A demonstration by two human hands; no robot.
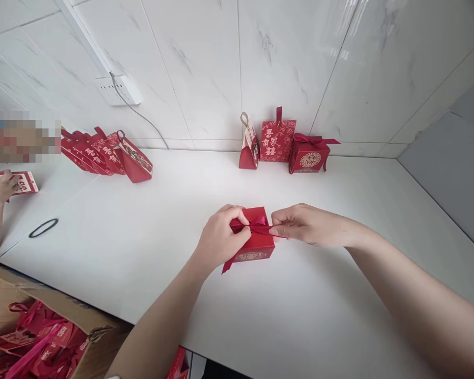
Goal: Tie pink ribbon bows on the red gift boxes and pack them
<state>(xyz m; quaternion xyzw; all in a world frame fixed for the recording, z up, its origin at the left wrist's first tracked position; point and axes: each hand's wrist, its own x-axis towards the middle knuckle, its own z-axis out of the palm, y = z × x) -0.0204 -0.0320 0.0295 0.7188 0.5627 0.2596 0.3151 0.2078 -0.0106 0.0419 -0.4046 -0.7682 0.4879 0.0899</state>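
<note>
A small red gift box (256, 242) with a gold pattern on its front sits on the white table in front of me. Across its top runs a dark red ribbon (259, 228), tied at the middle, with one tail hanging past the front left corner. My left hand (226, 235) pinches the ribbon near the knot, thumb and forefinger resting over the box lid. At the box's right side, my right hand (300, 225) holds the other ribbon end between thumb and fingers.
Finished-looking red boxes (278, 141) stand by the wall, one bow-tied (310, 153). More red boxes (102, 152) lean at left. A black loop (43, 228) lies near another person's hand (2, 185). A cardboard carton (98, 337) of red packages stands below the table edge.
</note>
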